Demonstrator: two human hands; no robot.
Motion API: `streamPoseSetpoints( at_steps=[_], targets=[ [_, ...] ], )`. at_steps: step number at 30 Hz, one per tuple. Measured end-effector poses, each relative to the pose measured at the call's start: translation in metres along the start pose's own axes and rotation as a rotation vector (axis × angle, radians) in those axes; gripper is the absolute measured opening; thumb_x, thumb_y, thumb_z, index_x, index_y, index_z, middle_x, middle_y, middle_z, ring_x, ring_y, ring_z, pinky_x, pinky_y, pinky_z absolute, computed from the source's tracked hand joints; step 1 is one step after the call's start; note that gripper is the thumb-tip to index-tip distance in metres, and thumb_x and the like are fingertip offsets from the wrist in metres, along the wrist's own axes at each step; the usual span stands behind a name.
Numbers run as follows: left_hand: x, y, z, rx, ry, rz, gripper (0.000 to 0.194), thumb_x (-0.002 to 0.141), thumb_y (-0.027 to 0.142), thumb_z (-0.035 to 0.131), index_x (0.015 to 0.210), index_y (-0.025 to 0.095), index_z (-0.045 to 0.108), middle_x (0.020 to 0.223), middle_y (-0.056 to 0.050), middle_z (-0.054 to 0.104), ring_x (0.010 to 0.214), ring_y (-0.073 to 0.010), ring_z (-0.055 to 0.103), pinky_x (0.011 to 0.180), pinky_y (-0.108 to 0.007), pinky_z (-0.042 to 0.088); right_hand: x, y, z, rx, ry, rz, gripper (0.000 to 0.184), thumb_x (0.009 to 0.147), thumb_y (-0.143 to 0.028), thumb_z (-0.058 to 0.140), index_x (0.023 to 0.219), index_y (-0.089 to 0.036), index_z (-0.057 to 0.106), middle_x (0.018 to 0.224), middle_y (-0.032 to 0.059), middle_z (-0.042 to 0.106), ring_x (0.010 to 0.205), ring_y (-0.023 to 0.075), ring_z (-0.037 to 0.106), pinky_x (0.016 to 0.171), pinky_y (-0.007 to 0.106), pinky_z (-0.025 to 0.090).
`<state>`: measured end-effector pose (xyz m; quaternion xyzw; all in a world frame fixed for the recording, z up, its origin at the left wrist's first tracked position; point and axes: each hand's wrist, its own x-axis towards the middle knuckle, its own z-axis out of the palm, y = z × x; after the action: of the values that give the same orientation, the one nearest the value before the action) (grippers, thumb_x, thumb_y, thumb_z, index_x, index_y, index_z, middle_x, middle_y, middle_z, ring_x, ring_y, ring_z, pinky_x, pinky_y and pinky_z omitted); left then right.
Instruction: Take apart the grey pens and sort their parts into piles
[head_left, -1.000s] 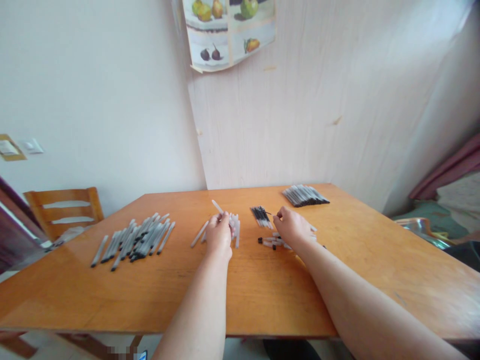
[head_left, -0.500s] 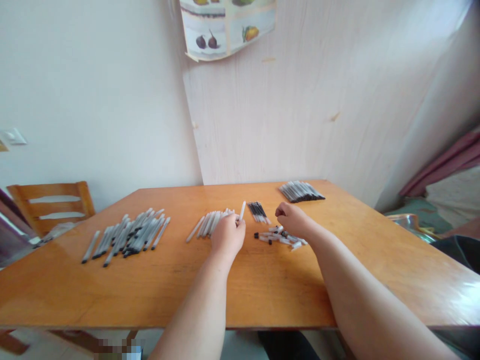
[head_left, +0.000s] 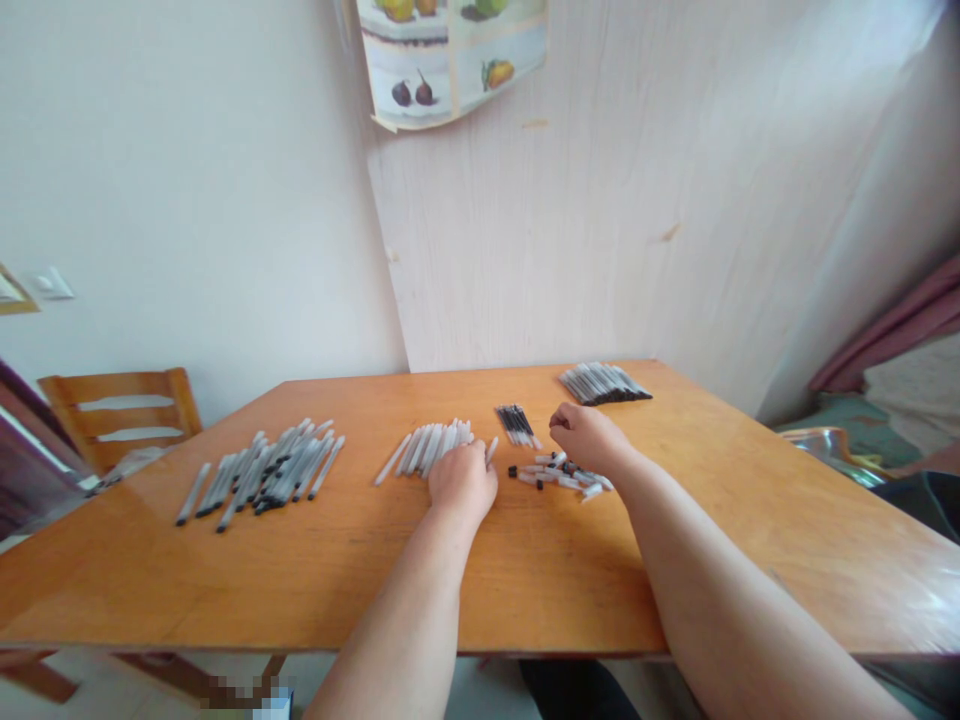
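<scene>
My left hand (head_left: 463, 482) is closed around a white pen barrel (head_left: 492, 449), whose tip sticks out past the fingers. Just beyond it lies a row of white pen barrels (head_left: 427, 447), partly covered by this hand. My right hand (head_left: 583, 432) is held with curled fingers above a heap of clear pen caps with black ends (head_left: 559, 478). Whatever those fingers pinch, if anything, is hidden. Between the two hands, a little farther back, lies a small bundle of thin pen refills (head_left: 516, 425), dark at the far end and pale at the near end.
On the left of the wooden table (head_left: 360, 580) spreads a loose pile of pens with black ends (head_left: 274, 470). Another neat stack of pens (head_left: 604, 384) lies at the back right edge. A wooden chair (head_left: 124, 390) stands beyond the left side. The wall rises behind the table.
My left hand has lowered and turned, so the pen barrel now tilts and shows less above the fingers. My right hand has hardly moved. The view has shifted slightly.
</scene>
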<state>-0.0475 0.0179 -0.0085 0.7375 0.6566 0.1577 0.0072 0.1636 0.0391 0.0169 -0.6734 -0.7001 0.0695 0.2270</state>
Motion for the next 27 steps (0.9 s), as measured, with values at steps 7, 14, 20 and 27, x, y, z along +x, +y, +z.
streamPoseSetpoints(
  at_steps=[7,14,20,27],
  targets=[
    [0.0,-0.001,0.003,-0.046,0.064,-0.01,0.027,0.08,0.038,0.054,0.098,0.022,0.065,0.094,-0.015,0.069,0.09,-0.0308,0.063,0.077,-0.04,0.042,-0.002,-0.009,-0.008,0.078,0.129,0.094,0.025,0.083,-0.033,0.048,0.088,-0.019,0.067,0.085,0.0074,0.07,0.08,0.0184,0.059,0.061,0.024,0.032],
    [-0.001,0.001,0.001,0.073,0.126,-0.048,0.031,0.082,0.026,0.05,0.111,0.022,0.059,0.098,-0.013,0.068,0.097,-0.0274,0.061,0.084,-0.039,0.041,-0.005,-0.012,-0.008,0.129,0.187,0.067,0.028,0.084,-0.038,0.045,0.082,-0.019,0.066,0.08,0.0074,0.069,0.075,0.0176,0.058,0.06,0.024,0.031],
    [-0.005,0.005,-0.004,0.085,0.271,-0.069,0.029,0.086,0.036,0.048,0.109,0.022,0.058,0.106,-0.012,0.066,0.103,-0.0268,0.058,0.087,-0.04,0.039,-0.005,-0.012,-0.009,0.168,0.222,0.079,0.033,0.085,-0.041,0.043,0.083,-0.019,0.068,0.078,0.0082,0.069,0.072,0.018,0.058,0.059,0.025,0.032],
    [-0.011,-0.037,-0.027,0.081,0.274,-0.255,0.027,0.086,0.038,0.049,0.104,0.021,0.061,0.103,-0.013,0.066,0.101,-0.0262,0.059,0.085,-0.038,0.04,-0.001,-0.008,-0.007,0.192,0.256,0.045,0.035,0.083,-0.044,0.044,0.083,-0.019,0.069,0.074,0.0079,0.067,0.071,0.0195,0.058,0.058,0.026,0.033]
  ],
)
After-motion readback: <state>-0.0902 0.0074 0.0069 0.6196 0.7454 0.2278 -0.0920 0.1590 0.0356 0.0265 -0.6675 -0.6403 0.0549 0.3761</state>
